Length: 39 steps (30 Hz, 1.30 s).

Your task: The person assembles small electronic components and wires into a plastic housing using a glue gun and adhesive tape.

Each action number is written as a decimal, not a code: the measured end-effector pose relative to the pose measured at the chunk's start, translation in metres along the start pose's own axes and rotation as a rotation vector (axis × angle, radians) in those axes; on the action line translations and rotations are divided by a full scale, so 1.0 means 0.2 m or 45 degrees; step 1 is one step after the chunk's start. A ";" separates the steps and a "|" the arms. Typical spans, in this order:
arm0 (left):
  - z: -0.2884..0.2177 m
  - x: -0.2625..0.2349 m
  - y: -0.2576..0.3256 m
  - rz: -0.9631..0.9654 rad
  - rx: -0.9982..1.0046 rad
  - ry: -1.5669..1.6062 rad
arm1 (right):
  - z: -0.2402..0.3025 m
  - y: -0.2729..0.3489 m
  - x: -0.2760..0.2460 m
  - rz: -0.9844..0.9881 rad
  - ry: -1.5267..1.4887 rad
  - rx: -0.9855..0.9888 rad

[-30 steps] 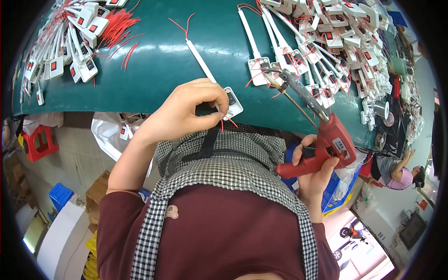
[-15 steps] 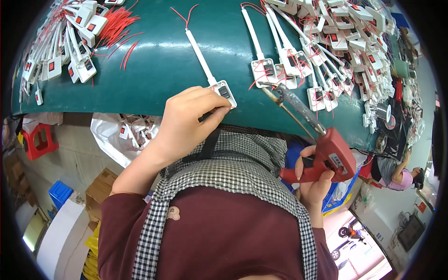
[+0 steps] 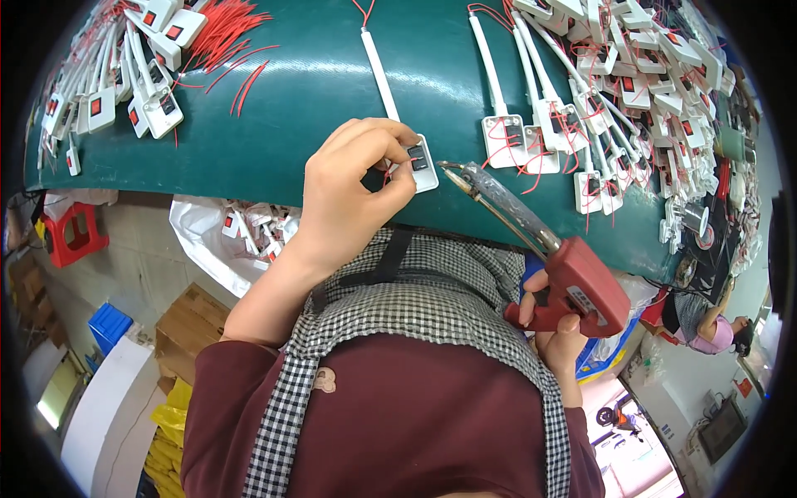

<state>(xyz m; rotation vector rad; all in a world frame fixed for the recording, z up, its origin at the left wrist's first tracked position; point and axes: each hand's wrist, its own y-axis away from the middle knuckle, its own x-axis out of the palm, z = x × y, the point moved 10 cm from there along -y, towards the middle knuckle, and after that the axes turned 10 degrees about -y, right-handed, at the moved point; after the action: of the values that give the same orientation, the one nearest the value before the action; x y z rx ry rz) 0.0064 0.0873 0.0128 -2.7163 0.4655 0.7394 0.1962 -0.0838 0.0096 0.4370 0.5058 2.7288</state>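
A white plastic switch housing with black terminals and a long white tube lies on the green table. My left hand is closed in a pinch at its left side, thumb and index finger together on a thin red wire beside the terminals. The fingers hide part of the housing. My right hand grips a red soldering gun by its handle. Its metal tip points left and stops just right of the housing, apart from it.
Several similar housings with red wires lie to the right, beside a large heap. At far left are more switches and loose red wires. A white sack of parts hangs below the table edge. Another person sits far right.
The soldering gun's tip has come left, from beside the neighbouring housings to close by this one. My left fingers have shifted from the housing's lower corner up to its terminals. The whole view has shifted slightly.
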 end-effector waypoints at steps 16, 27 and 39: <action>0.01 0.01 -0.01 0.051 0.050 -0.028 | -0.02 -0.06 0.05 -0.082 0.014 0.033; -0.01 -0.01 -0.01 -0.014 0.091 -0.050 | -0.05 -0.04 0.06 0.017 -0.043 0.089; -0.01 0.00 -0.01 0.020 0.057 -0.027 | -0.01 -0.01 -0.04 -0.157 -0.019 0.003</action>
<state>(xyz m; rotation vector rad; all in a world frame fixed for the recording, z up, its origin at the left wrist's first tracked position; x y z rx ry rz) 0.0073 0.0882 0.0144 -2.6638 0.4931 0.7522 0.2033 -0.0849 0.0057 0.4120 0.5142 2.6056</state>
